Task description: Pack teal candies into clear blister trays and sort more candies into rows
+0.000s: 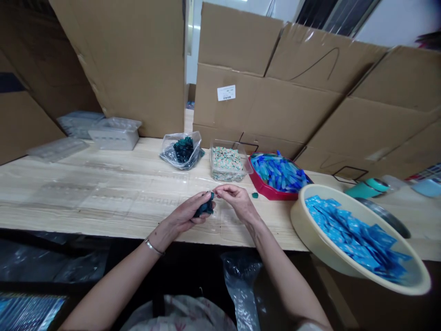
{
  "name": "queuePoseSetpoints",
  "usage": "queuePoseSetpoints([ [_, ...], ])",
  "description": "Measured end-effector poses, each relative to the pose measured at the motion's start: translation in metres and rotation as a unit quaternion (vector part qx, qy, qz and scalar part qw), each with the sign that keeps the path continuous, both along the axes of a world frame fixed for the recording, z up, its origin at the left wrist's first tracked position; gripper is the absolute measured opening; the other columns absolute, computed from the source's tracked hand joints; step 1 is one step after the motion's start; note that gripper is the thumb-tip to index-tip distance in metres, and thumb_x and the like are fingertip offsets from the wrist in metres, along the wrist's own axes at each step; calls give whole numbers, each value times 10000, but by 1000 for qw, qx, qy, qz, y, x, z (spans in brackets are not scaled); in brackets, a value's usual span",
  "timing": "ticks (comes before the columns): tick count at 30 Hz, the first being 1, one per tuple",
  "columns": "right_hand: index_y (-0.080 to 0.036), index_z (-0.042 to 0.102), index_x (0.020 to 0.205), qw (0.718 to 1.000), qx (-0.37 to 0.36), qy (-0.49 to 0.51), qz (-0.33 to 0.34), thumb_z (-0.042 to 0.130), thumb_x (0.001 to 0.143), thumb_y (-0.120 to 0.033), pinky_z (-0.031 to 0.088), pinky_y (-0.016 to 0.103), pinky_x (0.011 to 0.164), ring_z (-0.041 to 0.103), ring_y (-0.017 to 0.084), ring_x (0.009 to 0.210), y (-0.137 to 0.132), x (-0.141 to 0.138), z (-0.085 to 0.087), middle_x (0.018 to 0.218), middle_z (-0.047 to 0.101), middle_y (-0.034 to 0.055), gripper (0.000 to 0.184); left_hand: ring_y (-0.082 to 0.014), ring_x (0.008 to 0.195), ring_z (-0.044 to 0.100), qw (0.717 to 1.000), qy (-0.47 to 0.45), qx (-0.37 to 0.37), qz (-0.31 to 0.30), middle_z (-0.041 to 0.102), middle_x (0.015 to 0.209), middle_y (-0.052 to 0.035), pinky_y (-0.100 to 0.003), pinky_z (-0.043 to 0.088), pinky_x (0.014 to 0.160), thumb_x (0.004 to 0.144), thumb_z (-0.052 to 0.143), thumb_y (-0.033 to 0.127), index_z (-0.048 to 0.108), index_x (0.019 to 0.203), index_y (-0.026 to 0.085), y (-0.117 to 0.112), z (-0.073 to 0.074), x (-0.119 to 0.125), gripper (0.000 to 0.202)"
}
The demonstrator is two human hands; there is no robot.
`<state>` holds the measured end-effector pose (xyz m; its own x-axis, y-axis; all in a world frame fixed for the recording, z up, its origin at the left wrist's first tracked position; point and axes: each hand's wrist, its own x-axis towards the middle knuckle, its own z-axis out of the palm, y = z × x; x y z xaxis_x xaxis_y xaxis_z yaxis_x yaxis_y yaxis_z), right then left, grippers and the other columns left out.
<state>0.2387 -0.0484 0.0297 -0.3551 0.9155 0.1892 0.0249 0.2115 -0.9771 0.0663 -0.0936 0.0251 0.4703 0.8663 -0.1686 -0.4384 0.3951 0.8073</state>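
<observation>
My left hand [188, 214] is curled around a clump of dark teal pieces [206, 208] just above the wooden table [69, 202]. My right hand [237, 198] is pinched at the top of that clump, fingertips together; what it pinches is too small to name. A single teal piece [255, 195] lies on the table just right of my right hand. A clear blister tray [113, 195] with rows of pockets lies flat to the left of my hands. A clear bag of dark teal pieces [182, 149] sits behind them.
A clear tub of small mixed packets [227, 160], a red tray of blue sachets [279, 172] and a cream bowl of blue packets [358, 236] stand to the right. Stacked clear trays [115, 132] are at the back left. Cardboard boxes [262, 105] wall the back. A teal bottle [367, 187] lies at right.
</observation>
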Motion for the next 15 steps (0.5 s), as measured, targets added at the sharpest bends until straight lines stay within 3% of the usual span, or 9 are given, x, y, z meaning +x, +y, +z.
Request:
queuePoseSetpoints([
  [4,-219,669,1006,999,-17,-4,48,681,710,-309,501,284,741,630,143,786,-3,-2,-1,952,684,34,310,9,455,341,1000,7,15,-9,476,801,2,-93,101,336,760,594,441,516,960,175,2,0,2,342],
  [10,-214,700,894,990,-60,117,-53,733,646,-281,491,286,761,625,129,736,4,-3,-8,845,693,16,259,4,456,352,998,41,36,8,473,789,10,-104,94,346,763,581,448,514,962,183,7,1,6,338],
  [15,-199,705,880,986,-88,126,-69,737,635,-303,492,286,717,606,121,651,4,-2,-13,765,689,17,268,-8,416,331,987,119,87,69,493,725,32,-118,137,344,767,545,482,467,865,200,13,-4,15,309],
])
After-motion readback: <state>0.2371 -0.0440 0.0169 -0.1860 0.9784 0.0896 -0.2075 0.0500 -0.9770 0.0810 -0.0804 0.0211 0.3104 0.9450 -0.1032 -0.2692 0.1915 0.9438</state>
